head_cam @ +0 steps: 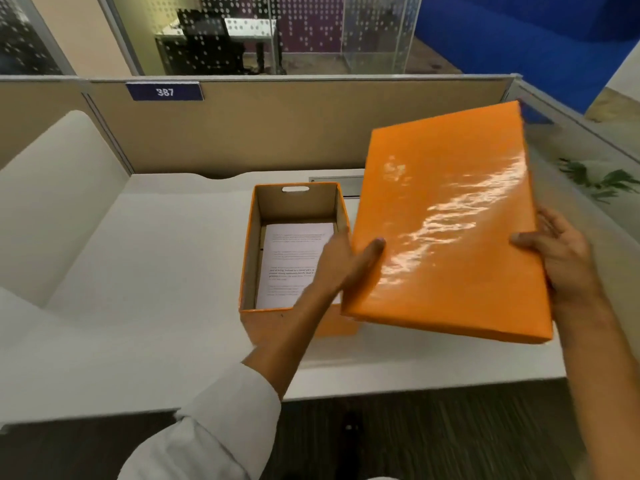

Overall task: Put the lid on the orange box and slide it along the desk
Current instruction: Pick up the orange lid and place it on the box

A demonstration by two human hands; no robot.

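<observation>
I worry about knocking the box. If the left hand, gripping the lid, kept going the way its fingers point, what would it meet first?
The left hand points up and right, under the lid, so it meets the lid's underside at once. The orange box lies beside it, though depth is unclear.

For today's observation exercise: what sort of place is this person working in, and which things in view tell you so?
Most likely an open-plan office cubicle. A tan partition with a number plate reading 387 backs a white desk, and glass-walled rooms lie beyond.
</observation>
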